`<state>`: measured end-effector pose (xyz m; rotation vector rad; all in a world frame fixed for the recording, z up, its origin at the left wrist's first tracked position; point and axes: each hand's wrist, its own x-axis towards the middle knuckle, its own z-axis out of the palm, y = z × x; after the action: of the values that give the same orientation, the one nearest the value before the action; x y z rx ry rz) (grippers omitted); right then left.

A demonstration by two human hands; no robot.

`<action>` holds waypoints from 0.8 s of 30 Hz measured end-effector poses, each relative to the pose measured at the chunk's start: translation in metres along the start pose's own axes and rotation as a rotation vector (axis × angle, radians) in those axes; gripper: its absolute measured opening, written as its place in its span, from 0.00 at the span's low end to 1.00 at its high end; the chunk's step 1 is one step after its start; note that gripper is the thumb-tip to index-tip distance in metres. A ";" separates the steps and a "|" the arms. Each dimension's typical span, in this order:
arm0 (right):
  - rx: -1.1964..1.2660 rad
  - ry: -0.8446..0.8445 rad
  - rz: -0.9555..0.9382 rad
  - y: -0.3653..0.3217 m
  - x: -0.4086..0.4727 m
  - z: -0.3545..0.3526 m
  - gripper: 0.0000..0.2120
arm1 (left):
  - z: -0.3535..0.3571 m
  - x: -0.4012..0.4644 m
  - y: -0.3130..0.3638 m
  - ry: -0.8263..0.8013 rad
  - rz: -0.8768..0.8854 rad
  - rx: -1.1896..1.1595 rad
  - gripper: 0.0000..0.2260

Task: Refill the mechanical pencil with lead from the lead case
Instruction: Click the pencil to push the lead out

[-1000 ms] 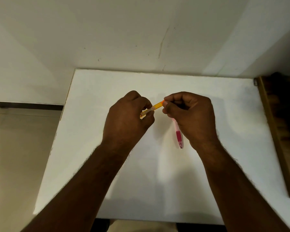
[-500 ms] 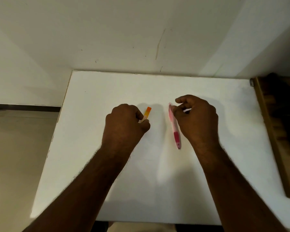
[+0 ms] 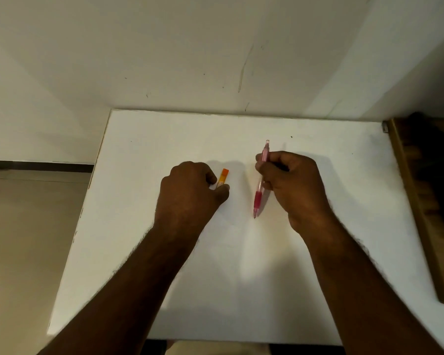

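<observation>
A pink mechanical pencil (image 3: 258,198) with a darker pink grip stands nearly upright in my right hand (image 3: 290,185), its tip touching or just above the white table (image 3: 241,278) and its clear cap end pointing away from me. My right fingers are closed around its barrel. To the left, a small orange lead case (image 3: 223,176) lies low at the table, pinched at its near end by the thumb and fingers of my left hand (image 3: 190,193). Its orange cap end sticks out beyond my fingers. The two hands are apart.
The white table meets a pale wall (image 3: 215,60) at its far edge. A brown wooden piece of furniture (image 3: 420,201) stands against the table's right side. Tiled floor (image 3: 23,252) lies past the left edge.
A second ago both hands were together at the orange lead case. My right hand has left it, taken hold of the pink pencil and tilted it up. My left hand lowered the case toward the table.
</observation>
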<state>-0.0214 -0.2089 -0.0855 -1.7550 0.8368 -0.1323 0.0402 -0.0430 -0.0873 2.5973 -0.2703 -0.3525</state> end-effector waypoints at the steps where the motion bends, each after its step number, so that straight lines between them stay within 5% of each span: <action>1: 0.091 -0.012 0.007 -0.002 0.001 0.001 0.06 | 0.000 0.000 0.000 0.023 0.014 -0.002 0.14; 11: 1.171 -0.292 0.210 -0.015 -0.003 -0.001 0.14 | -0.005 -0.004 0.012 0.148 0.173 -0.329 0.16; 15: 1.215 -0.356 0.214 -0.014 -0.004 -0.001 0.27 | -0.004 -0.004 0.012 0.154 0.178 -0.339 0.15; 24: 1.188 -0.316 0.145 -0.020 -0.004 0.001 0.24 | -0.003 -0.002 0.011 0.136 0.188 -0.334 0.15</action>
<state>-0.0147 -0.2031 -0.0673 -0.5703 0.4623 -0.1945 0.0374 -0.0508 -0.0789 2.2344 -0.3703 -0.1387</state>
